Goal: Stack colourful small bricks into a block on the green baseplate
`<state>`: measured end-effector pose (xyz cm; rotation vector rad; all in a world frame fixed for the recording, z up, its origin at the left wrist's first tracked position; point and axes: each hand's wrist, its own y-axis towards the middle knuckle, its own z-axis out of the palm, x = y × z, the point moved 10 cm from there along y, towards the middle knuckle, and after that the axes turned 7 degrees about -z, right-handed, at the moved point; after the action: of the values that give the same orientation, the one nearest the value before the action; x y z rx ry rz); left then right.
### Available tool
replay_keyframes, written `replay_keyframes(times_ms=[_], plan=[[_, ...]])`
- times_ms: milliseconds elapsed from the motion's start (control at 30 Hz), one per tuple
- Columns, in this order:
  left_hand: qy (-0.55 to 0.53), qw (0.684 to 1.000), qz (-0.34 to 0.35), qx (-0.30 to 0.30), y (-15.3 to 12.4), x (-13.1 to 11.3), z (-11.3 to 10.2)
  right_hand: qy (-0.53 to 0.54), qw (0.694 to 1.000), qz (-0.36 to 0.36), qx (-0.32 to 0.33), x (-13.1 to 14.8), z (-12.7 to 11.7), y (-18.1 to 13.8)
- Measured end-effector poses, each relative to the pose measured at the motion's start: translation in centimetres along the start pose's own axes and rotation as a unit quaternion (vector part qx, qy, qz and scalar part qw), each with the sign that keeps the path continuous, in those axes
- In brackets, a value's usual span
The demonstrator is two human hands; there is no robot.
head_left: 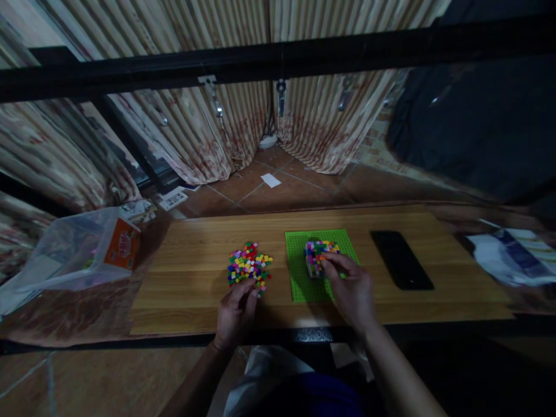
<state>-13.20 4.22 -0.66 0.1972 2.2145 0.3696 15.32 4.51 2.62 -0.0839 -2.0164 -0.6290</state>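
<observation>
A green studded baseplate (299, 288) lies on the wooden board, bearing a block built of many small multicoloured bricks (313, 255). My right hand (354, 289) is over the plate's right side, thumb and forefinger pinched at the near right of the built block, with a small orange brick at the fingertips. To the left is a loose pile of small coloured bricks (249, 263). My left hand (237, 310) rests at the pile's near edge, its fingers curled and pressed together; whatever is between them is hidden.
A black phone-like slab (402, 260) lies right of the plate on the wooden board (191, 249). A clear plastic box (89, 231) with an orange label stands at the left. White and blue packaging (516, 255) lies far right. A dark bar (243, 63) crosses before the curtains.
</observation>
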Motion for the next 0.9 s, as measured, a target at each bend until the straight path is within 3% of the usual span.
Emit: replay_keyframes(times_ms=[167, 400, 633, 900], plan=[[0.004, 1.000, -0.007, 0.002, 0.0, 0.4, 0.1, -0.099, 0.995, -0.023, -0.013, -1.1, -1.8, 2.5], [0.010, 1.000, -0.019, 0.004, 0.1, 0.5, 0.1, -0.239, 0.969, -0.059, 0.036, -0.8, -0.8, 4.1], [0.009, 1.000, -0.008, 0.002, 0.0, 0.5, 0.1, -0.255, 0.963, -0.073, 0.055, -0.7, 0.1, 4.5], [0.018, 1.000, 0.013, -0.001, -0.1, 0.3, 0.2, -0.208, 0.977, -0.035, 0.030, -1.5, -0.2, 4.7]])
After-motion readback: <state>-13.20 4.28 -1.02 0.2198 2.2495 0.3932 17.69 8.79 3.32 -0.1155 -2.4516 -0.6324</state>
